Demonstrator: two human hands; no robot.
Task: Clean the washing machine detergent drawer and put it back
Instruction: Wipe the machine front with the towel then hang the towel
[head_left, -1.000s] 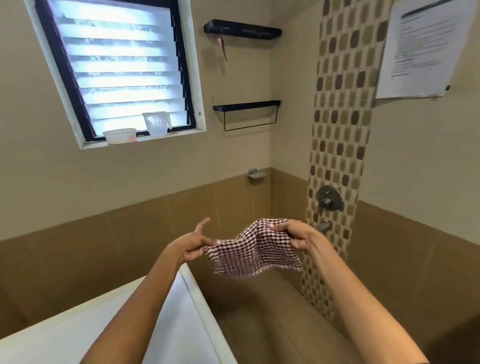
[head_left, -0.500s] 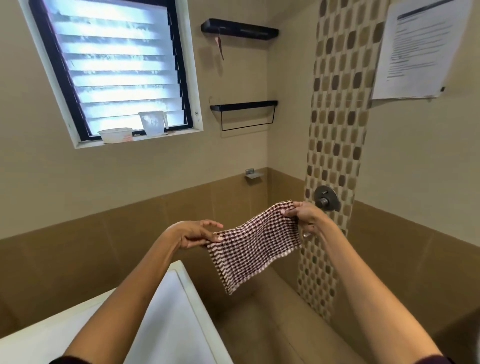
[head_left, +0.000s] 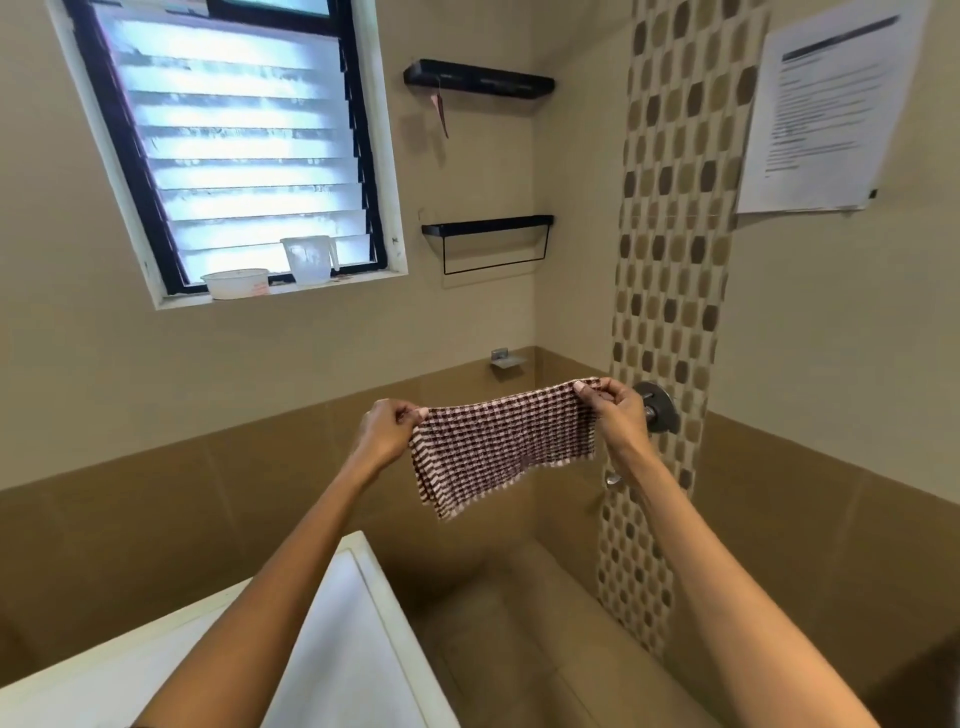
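Beyond the far corner of the white flat-topped washing machine (head_left: 363, 623), the left hand (head_left: 384, 431) and right hand (head_left: 618, 415) each pinch a top corner of the maroon-and-white checked cloth (head_left: 498, 447), fingers curled on it. Folding it into a firm pad before wiping would likely serve best. The detergent drawer is out of view.
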